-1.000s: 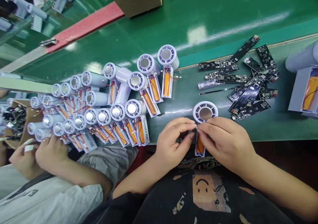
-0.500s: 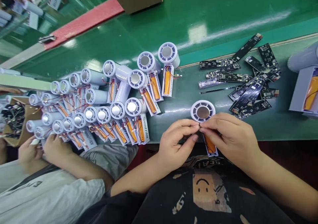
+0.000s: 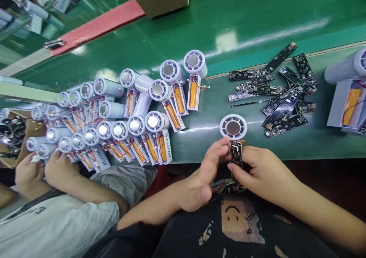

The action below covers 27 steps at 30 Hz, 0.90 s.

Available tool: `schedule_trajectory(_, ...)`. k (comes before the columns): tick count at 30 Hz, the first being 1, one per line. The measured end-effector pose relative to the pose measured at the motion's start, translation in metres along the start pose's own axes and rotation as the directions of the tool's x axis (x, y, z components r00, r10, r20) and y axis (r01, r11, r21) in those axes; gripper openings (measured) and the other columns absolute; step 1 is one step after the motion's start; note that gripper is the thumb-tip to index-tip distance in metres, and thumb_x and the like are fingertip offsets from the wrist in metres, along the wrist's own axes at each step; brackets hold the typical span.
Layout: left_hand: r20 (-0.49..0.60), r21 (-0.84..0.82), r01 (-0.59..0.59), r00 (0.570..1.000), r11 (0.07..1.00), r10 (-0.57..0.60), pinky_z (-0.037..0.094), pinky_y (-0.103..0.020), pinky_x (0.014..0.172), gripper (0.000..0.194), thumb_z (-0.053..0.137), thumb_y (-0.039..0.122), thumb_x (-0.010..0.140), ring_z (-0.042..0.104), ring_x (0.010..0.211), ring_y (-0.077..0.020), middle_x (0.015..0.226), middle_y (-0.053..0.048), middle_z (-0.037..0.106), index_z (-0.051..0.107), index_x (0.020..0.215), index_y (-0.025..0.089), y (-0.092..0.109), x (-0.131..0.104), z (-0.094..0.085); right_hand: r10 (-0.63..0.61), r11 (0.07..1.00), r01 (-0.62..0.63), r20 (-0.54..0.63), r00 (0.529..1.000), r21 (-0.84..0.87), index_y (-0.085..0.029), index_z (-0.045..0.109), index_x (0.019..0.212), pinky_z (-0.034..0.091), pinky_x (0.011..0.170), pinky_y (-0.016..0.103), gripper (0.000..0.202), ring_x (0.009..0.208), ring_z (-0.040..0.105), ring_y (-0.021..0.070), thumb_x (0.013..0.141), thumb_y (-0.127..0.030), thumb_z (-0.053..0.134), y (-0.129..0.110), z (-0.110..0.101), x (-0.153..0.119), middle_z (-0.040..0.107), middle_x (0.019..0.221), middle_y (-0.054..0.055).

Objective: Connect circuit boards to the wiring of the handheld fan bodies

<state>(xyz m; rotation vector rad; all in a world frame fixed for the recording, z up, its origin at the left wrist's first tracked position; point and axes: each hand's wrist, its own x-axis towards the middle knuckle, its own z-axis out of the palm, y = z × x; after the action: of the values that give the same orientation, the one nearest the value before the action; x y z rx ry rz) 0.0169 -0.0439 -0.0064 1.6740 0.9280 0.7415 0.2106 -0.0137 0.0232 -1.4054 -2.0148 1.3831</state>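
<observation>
A pale lilac handheld fan (image 3: 233, 125) lies in front of me, its round end with a brown disc facing up. Over its handle is a narrow black circuit board (image 3: 236, 157) with a white connector near the upper end. My right hand (image 3: 261, 170) grips the board's right edge, thumb on its face. To the left, my left hand (image 3: 201, 179) is open, thumb apart, its fingertips close beside the board's upper end. Whether they touch it I cannot tell. The fan's handle and its orange battery are hidden behind the board and fingers.
Loose circuit boards (image 3: 286, 101) lie piled on the right. Several open-handled fans (image 3: 154, 122) with orange batteries and wires stand at the left. Another fan (image 3: 340, 97) is at the far right. A cardboard box (image 3: 160, 0) sits behind; a co-worker's hands (image 3: 61, 170) work at left.
Both hands were pinched together over the fan's handle, with the orange battery showing. Now the black circuit board covers the handle, the right hand holds it, and the left hand has opened.
</observation>
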Motion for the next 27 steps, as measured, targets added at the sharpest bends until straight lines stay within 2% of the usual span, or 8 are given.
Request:
schedule_trajectory(2,-0.033,-0.109,-0.018,0.999,0.994,0.015,0.049,-0.047,0.104,0.053,0.034,0.054,0.099,0.052,0.129,-0.0273,0.148,-0.015,0.039,0.030,0.147,0.031,-0.004,0.004,-0.004,0.026,0.978,-0.041,0.074,0.997,0.204,-0.020,0.067,0.077,0.047,0.060,0.025,0.018,0.066,0.063,0.0147,0.088,-0.028,0.054,0.001,-0.003,0.001,0.069,0.074,0.001)
schedule_trajectory(4,-0.079,-0.081,-0.060,0.995,0.995,0.054,0.051,-0.044,0.101,0.045,0.045,0.032,0.098,0.058,0.115,-0.0231,0.137,-0.012,0.048,0.039,0.142,0.030,-0.009,0.011,-0.007,0.032,0.928,-0.081,0.140,0.990,0.364,-0.020,0.065,0.071,0.048,0.061,0.025,0.024,0.066,0.062,0.0135,0.089,-0.028,0.052,0.002,-0.005,0.001,0.069,0.073,0.000)
schedule_trajectory(8,-0.056,0.000,-0.133,0.990,0.991,0.133,0.050,-0.044,0.099,0.062,0.049,0.011,0.080,0.057,0.105,-0.0220,0.127,-0.009,0.050,0.042,0.139,0.028,-0.017,0.028,-0.012,0.069,0.840,-0.140,0.153,0.986,0.524,-0.018,0.062,0.063,0.049,0.062,0.026,0.030,0.066,0.061,0.0138,0.089,-0.029,0.052,0.006,-0.002,0.000,0.066,0.067,0.001)
schedule_trajectory(12,0.046,0.029,-0.148,0.988,0.989,0.147,0.049,-0.047,0.102,0.075,0.046,0.005,0.069,0.054,0.116,-0.0252,0.129,-0.007,0.051,0.043,0.139,0.032,-0.015,0.043,-0.023,0.080,0.728,-0.205,0.216,0.973,0.655,-0.017,0.068,0.082,0.049,0.059,0.027,0.021,0.061,0.059,0.0131,0.086,-0.036,0.059,0.012,0.003,0.000,0.063,0.061,-0.001)
schedule_trajectory(15,0.112,0.147,-0.163,0.983,0.976,0.147,0.047,-0.047,0.106,0.074,0.047,0.002,0.073,0.052,0.121,-0.0246,0.127,-0.007,0.051,0.045,0.140,0.034,-0.012,0.053,-0.029,0.054,0.657,-0.236,0.267,0.962,0.716,-0.016,0.066,0.083,0.047,0.054,0.026,0.026,0.053,0.055,0.0106,0.084,-0.042,0.063,0.014,0.004,0.001,0.061,0.061,-0.002)
schedule_trajectory(18,0.194,0.156,-0.171,0.971,0.973,0.139,0.047,-0.047,0.107,0.067,0.050,0.003,0.076,0.051,0.124,-0.0245,0.126,-0.007,0.049,0.053,0.135,0.035,-0.014,0.061,-0.034,0.019,0.617,-0.235,0.284,0.959,0.751,-0.016,0.066,0.085,0.048,0.057,0.026,0.028,0.055,0.056,0.0106,0.083,-0.044,0.066,0.014,0.005,0.003,0.062,0.063,-0.001)
schedule_trajectory(22,0.303,0.075,-0.155,0.945,0.985,0.125,0.044,-0.049,0.110,0.061,0.050,0.004,0.072,0.050,0.126,-0.0260,0.128,-0.007,0.047,0.059,0.126,0.032,-0.016,0.069,-0.041,0.035,0.570,-0.241,0.270,0.962,0.786,-0.016,0.064,0.086,0.050,0.058,0.027,0.031,0.055,0.057,0.0103,0.080,-0.046,0.070,0.011,0.008,0.004,0.061,0.064,-0.003)
schedule_trajectory(27,0.321,0.136,-0.199,0.936,0.971,0.147,0.043,-0.049,0.110,0.044,0.066,0.020,0.078,0.048,0.124,-0.0276,0.123,-0.011,0.046,0.061,0.121,0.026,-0.015,0.072,-0.040,0.105,0.582,-0.203,0.175,0.979,0.787,-0.016,0.060,0.077,0.047,0.046,0.023,0.041,0.052,0.055,0.0100,0.082,-0.057,0.065,0.008,0.013,0.003,0.058,0.060,-0.003)
